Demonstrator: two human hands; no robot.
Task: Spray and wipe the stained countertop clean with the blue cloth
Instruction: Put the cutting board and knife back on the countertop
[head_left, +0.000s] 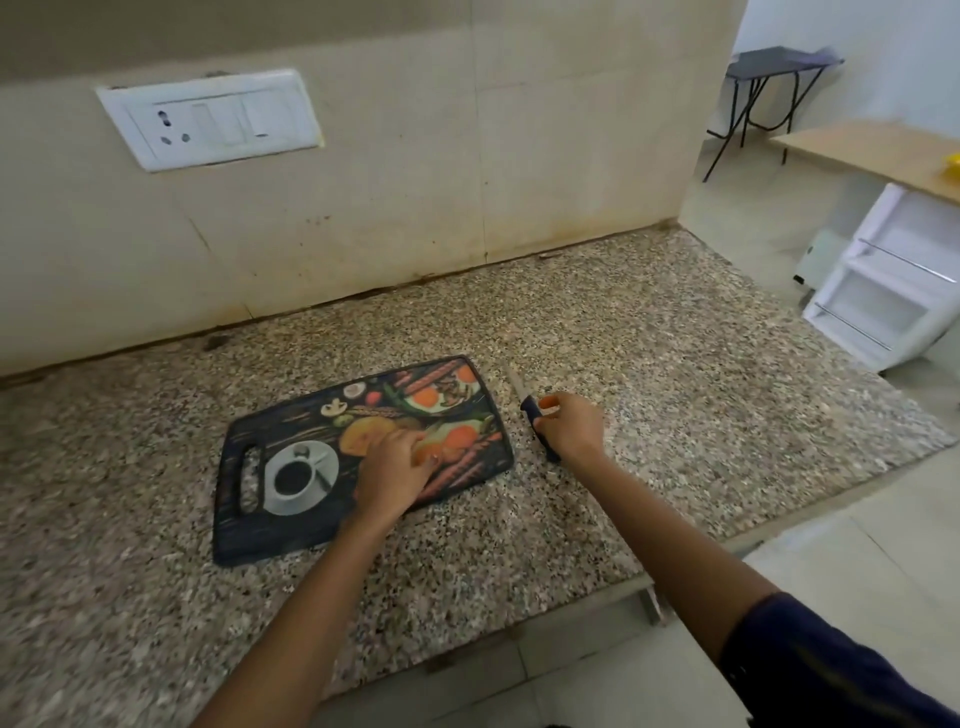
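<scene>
Speckled granite countertop (649, 332), printed cutting board (270, 519) flat on it, blue-handled knife (530, 410) just beside the board.

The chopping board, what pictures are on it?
The chopping board is dark, printed with a coffee cup, carrots, mushrooms and other vegetables; the head view shows it.

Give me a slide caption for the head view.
Left hand on printed cutting board; right hand grips knife.

Speckled polished granite countertop (649, 374), glossy printed plastic cutting board (291, 415), smooth beige wall tiles (415, 182).
</scene>
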